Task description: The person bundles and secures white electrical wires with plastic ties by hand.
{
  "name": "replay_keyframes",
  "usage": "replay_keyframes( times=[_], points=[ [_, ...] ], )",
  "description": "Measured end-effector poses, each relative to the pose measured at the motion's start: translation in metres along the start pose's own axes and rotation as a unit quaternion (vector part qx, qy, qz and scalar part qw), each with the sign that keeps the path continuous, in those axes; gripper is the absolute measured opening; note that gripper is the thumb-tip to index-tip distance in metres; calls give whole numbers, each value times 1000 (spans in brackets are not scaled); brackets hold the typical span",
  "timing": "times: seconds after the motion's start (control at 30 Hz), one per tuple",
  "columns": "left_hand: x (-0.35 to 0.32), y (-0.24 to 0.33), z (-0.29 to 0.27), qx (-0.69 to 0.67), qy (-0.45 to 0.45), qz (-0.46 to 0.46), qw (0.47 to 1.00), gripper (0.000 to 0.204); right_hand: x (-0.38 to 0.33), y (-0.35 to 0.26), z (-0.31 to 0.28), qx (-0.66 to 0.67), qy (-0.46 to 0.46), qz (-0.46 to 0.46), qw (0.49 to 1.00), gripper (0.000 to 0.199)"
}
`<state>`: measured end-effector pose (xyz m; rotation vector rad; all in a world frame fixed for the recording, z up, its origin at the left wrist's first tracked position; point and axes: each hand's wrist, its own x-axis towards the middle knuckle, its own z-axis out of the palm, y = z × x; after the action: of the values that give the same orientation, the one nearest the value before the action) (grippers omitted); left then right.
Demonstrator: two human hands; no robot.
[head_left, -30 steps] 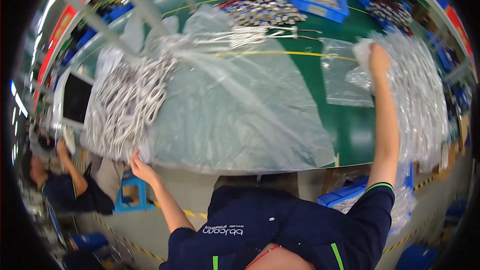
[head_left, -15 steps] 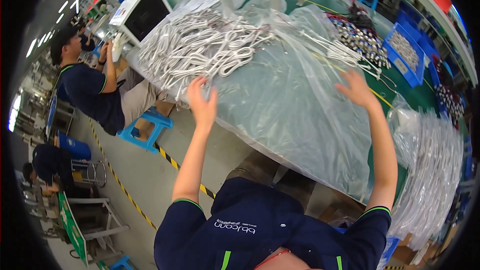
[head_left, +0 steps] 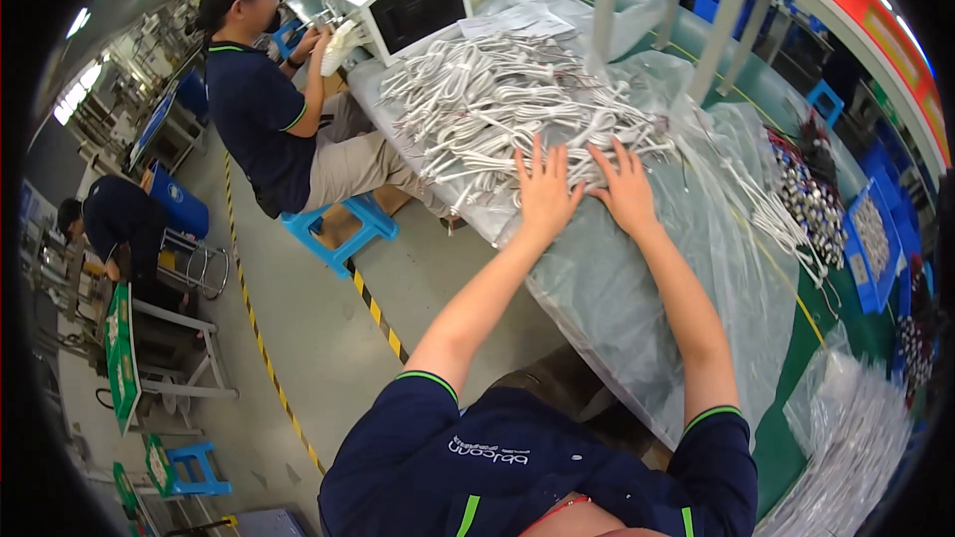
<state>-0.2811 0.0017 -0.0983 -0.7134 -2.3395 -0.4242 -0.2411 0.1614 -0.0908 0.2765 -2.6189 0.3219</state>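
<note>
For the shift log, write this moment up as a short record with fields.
Left hand: open, fingers spread over the cable pile's near edge
Right hand: open, beside the left, at the same pile
Cable pile: white, looped bundles
Table cover: translucent plastic sheet
Behind pile: white dark-fronted device
Right end: clear plastic bags
Nearby: seated co-worker

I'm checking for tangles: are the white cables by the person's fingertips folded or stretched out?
Folded: the cables lie in looped bundles, heaped by the left hand and right hand.

Seated co-worker (head_left: pixel 254 104), white machine (head_left: pixel 416 12), blue bin (head_left: pixel 177 201)
</note>
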Motion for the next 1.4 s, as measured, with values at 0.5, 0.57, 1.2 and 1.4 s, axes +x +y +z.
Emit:
replay_keyframes(
  times=[0.5, 0.57, 1.2, 1.4],
  points=[
    [36, -6, -67, -326, -5, -21, 945, 48, 27, 29, -90, 139, 35, -83, 986, 39],
    [45, 6, -101, -338, -38, 31, 940, 51, 27, 11, -117, 184, 17, -29, 982, 34],
    [-1, 174, -200, -855, -210, -172, 442, 36, -131, -80, -255, 185, 345, 14, 920, 21],
    [-9, 185, -217, -921, -196, -97, 323, 45, -158, -94, -283, 194, 312, -69, 927, 58]
  ],
)
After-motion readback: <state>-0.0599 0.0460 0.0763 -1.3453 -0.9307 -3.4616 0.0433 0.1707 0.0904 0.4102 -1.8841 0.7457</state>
